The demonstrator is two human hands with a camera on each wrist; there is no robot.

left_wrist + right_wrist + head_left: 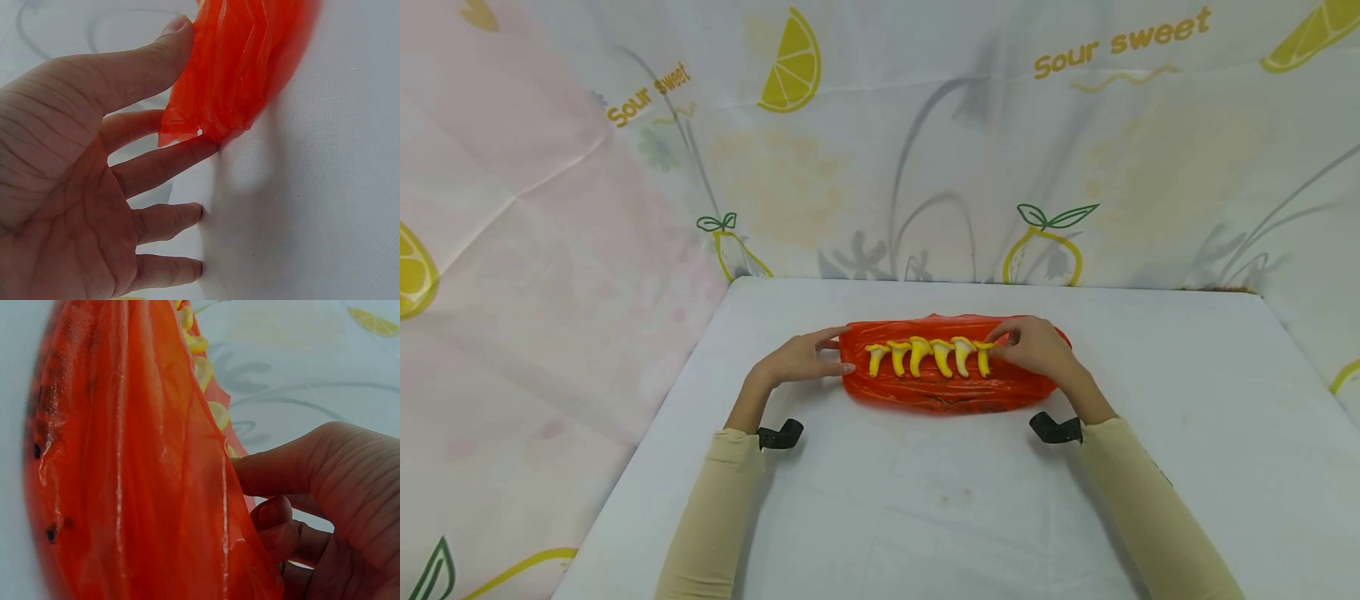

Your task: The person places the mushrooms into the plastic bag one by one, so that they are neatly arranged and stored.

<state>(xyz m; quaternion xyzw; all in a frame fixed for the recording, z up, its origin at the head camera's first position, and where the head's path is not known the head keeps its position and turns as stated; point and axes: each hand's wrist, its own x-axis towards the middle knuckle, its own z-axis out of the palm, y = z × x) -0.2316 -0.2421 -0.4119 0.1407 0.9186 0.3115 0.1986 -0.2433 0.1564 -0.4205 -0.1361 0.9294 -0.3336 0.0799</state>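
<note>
A red plastic bag (pixel 940 400), wrinkled and lying lengthwise, bears a row of several yellow mushrooms (pixel 919 357) with flared caps and curved stems. At the row's right end, my right hand (pixel 1036 346) pinches the last mushroom (pixel 983 362) near its cap. The bag's folds hide most of that contact in the right wrist view, where the curled fingers (pixel 300 544) show beside the red plastic. My left hand (pixel 797 358) is at the bag's left end. Its thumb and extended fingers (pixel 169 164) touch the plastic edge, spread apart from one another.
The bag lies on a white-covered table (pixel 925 500), toward the back. Behind and at the sides hangs a cloth (pixel 880 167) printed with lemons and lettering. Each wrist wears a black camera mount (pixel 781 434) below the sleeve end.
</note>
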